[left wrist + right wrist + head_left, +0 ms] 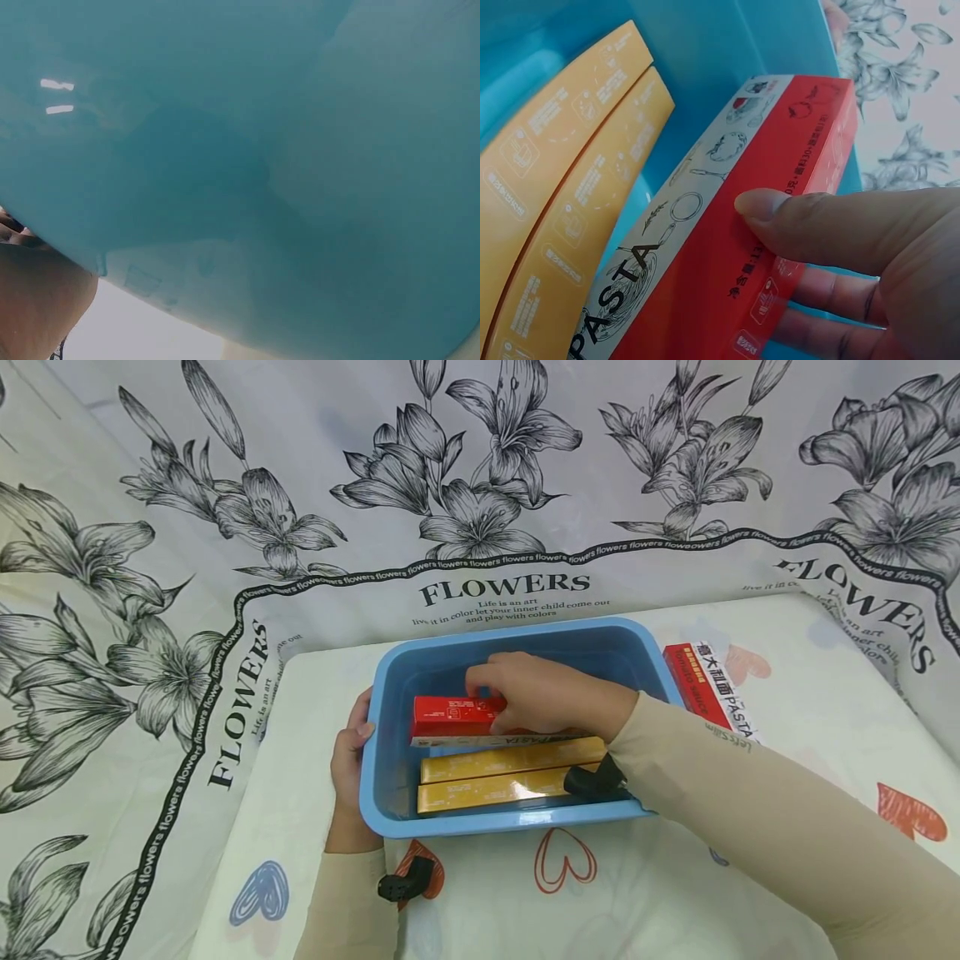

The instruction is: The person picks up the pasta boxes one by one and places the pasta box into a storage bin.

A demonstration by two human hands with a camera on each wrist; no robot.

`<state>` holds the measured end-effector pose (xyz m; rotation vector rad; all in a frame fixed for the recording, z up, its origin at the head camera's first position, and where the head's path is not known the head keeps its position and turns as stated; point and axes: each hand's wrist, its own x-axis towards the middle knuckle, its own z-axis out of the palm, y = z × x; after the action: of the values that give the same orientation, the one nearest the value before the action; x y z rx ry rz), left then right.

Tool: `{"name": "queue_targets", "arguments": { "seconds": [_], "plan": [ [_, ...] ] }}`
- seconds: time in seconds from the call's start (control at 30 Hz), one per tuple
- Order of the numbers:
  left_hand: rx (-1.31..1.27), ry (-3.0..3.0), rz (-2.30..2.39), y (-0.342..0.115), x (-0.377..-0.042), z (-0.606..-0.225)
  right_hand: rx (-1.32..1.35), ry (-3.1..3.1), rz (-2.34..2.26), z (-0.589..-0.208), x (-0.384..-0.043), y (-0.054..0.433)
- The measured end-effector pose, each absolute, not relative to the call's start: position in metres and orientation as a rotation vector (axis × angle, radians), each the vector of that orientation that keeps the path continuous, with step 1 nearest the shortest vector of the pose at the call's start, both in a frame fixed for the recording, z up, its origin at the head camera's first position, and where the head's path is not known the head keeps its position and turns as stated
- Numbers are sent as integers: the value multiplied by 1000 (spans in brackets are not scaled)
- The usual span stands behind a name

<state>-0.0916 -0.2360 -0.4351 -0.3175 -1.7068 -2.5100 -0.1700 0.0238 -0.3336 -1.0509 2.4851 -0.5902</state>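
Note:
A blue plastic tub (401,822) stands on the table. At its left end my left hand (348,768) grips the wall, thumb over the rim; in the left wrist view the tub's side (247,165) fills most of the frame. Inside the tub, my right hand (543,693) holds a red and white pasta box (446,714), thumb on its red face and fingers on the opposite side in the right wrist view. Two yellow boxes (510,777) lie side by side in the tub, in front of the red box. The right hand covers the red box's right part.
Right of the tub, another red and white pasta box (697,681) lies on the table, labelled tomato sauce and partly hidden by the tub and right forearm. A white cloth with hearts (487,893) covers the table. A curtain with black flowers (480,460) hangs behind.

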Motion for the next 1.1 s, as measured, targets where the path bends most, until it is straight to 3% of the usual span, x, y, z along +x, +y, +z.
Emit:
{"name": "queue_targets", "arguments": {
  "seconds": [1.1],
  "plan": [
    [-333, -1704, -2517, -236, -91, -436, -974, 2461, -511, -341, -175, 23]
  ]
}}
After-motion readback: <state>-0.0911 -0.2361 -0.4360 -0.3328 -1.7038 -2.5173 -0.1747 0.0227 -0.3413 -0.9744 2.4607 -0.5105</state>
